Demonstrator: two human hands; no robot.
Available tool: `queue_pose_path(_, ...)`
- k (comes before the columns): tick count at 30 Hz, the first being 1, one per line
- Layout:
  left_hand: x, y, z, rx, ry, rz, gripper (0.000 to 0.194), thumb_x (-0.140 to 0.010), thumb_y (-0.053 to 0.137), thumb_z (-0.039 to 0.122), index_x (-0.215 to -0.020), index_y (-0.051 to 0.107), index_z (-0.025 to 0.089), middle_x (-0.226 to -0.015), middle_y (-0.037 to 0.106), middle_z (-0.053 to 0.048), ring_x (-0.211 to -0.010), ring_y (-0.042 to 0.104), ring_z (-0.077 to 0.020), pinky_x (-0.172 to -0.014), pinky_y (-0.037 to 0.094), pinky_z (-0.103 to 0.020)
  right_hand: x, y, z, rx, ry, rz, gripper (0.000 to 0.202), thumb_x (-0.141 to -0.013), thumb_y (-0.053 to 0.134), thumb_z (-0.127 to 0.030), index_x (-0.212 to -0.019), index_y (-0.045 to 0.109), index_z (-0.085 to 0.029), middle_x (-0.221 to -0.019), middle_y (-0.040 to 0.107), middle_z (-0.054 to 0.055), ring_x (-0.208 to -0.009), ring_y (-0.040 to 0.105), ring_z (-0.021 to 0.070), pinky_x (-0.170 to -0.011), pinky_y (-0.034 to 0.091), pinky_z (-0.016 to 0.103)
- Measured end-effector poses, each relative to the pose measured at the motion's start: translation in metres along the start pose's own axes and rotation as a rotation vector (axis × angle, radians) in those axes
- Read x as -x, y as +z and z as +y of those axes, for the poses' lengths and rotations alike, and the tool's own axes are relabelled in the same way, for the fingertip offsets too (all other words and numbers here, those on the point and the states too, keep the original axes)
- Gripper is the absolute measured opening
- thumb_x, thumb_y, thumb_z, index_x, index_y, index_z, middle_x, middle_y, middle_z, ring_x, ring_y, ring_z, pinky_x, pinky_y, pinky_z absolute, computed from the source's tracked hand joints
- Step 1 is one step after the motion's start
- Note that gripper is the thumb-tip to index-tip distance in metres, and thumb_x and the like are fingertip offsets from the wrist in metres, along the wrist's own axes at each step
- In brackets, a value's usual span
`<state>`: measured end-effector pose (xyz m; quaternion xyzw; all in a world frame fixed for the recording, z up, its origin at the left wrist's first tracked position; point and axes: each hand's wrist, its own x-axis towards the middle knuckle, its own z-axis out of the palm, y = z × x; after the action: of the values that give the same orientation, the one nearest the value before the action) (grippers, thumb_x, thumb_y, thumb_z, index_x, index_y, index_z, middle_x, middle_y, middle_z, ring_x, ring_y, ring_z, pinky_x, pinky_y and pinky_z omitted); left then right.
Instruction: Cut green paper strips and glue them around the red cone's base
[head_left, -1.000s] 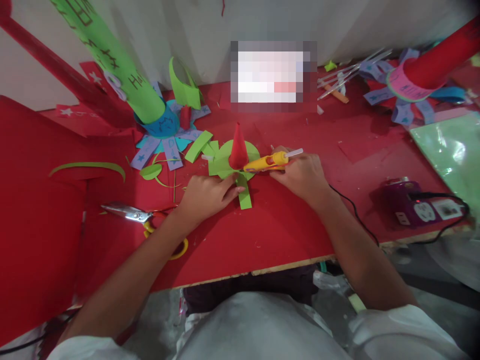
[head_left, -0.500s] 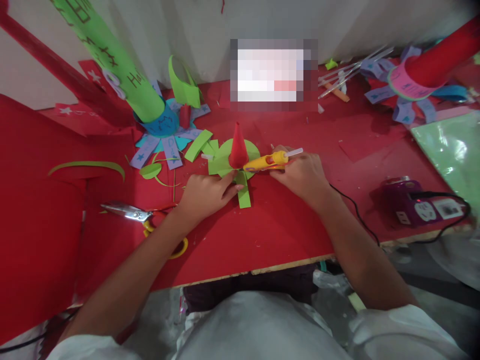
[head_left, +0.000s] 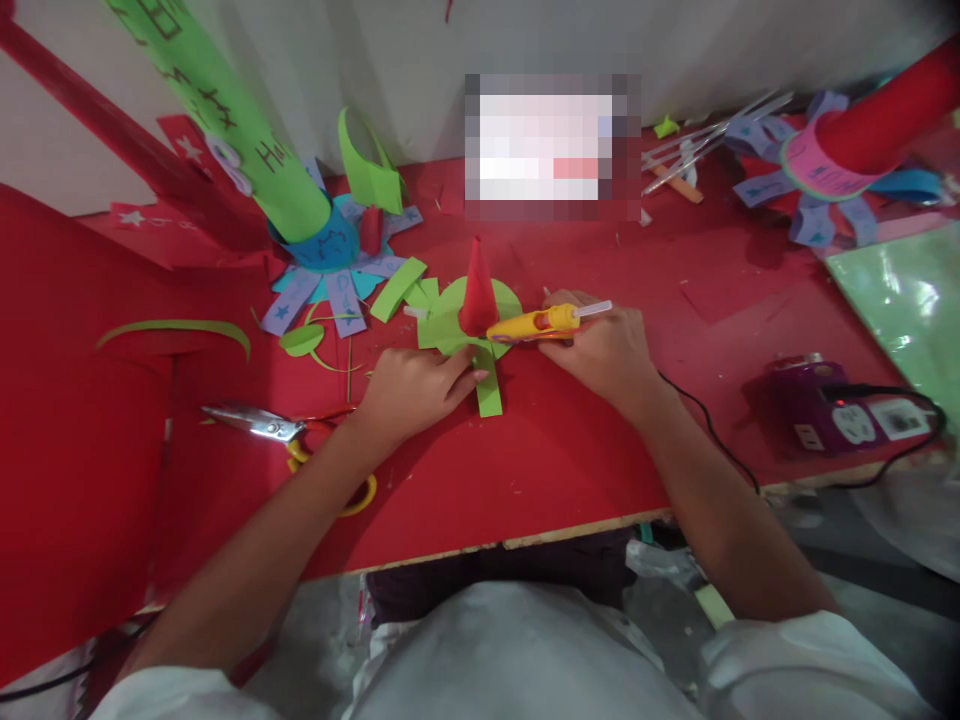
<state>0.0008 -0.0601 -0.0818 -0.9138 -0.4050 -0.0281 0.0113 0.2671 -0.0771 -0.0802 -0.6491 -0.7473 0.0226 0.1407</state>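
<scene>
A red paper cone (head_left: pixel 478 295) stands upright on a round green paper base (head_left: pixel 444 318), from which green strips stick out. My right hand (head_left: pixel 600 345) is closed around a yellow hot glue gun (head_left: pixel 536 323) with a clear glue stick poking out of its back. Its nozzle points left, at the foot of the cone. From the front left, my left hand (head_left: pixel 416 388) pinches the green paper strip (head_left: pixel 489 388) near where it meets the base. Scissors (head_left: pixel 270 424) with yellow and red handles lie partly behind my left forearm.
A green paper tube (head_left: pixel 262 150) on a blue petal base stands at left. Purple strips surround a red tube (head_left: pixel 885 120) at right. A purple power box (head_left: pixel 814 405) with a black cord sits near the right front edge. Green scraps (head_left: pixel 397 290) lie left of the base.
Almost nothing differs. The whole view has shifted very slightly, while both hands, the glue gun and the cone keep their places relative to each other.
</scene>
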Motion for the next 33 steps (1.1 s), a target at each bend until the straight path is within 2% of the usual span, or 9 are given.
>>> queue_pose_path(11,0.002,0.002,0.000,0.016,-0.001,0.033,0.049,-0.110,0.043,0.055,-0.126,0.075,0.023,-0.069,0.075,-0.007,-0.064,0.072,-0.0245,-0.055,0.021,-0.034,0.000,0.003,-0.004,-0.003,-0.017,-0.014,0.022,-0.095,0.063,-0.033,-0.114,0.073,-0.025,-0.115,0.080,0.009,-0.095,0.072,0.0271,-0.068,0.038,0.034)
queue_pose_path(18,0.001,0.002,0.000,0.018,-0.026,-0.011,0.049,-0.109,0.043,0.056,-0.126,0.076,0.024,-0.072,0.077,-0.008,-0.068,0.074,-0.0261,-0.056,0.023,-0.033,-0.002,-0.002,-0.009,0.016,0.025,-0.052,0.029,-0.093,0.065,-0.030,-0.120,0.073,-0.023,-0.121,0.079,0.010,-0.097,0.072,0.0287,-0.069,0.040,0.035)
queue_pose_path(33,0.001,0.002,0.001,0.017,-0.019,-0.008,0.048,-0.109,0.045,0.055,-0.127,0.076,0.024,-0.070,0.077,-0.008,-0.065,0.073,-0.0255,-0.055,0.024,-0.033,-0.001,-0.001,0.003,0.076,0.058,-0.029,0.036,-0.092,0.065,-0.034,-0.126,0.072,-0.025,-0.108,0.081,0.011,-0.088,0.070,0.0307,-0.068,0.035,0.037)
